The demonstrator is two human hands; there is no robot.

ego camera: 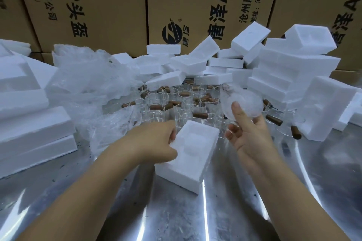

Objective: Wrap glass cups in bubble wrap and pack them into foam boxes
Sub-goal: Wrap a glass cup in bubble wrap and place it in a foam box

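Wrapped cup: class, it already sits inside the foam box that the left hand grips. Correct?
No: the right hand holds the wrapped cup in the air, outside the foam box that the left hand grips, as the head view shows.

Was closed off at the back by a row of tall brown cardboard cartons, set side by side and printed in black with Chinese characters turned sideways and a round logo. Had a shiny metal tabletop in front, scuffed, dotted with dark specks and streaked with bright bands of reflected light.
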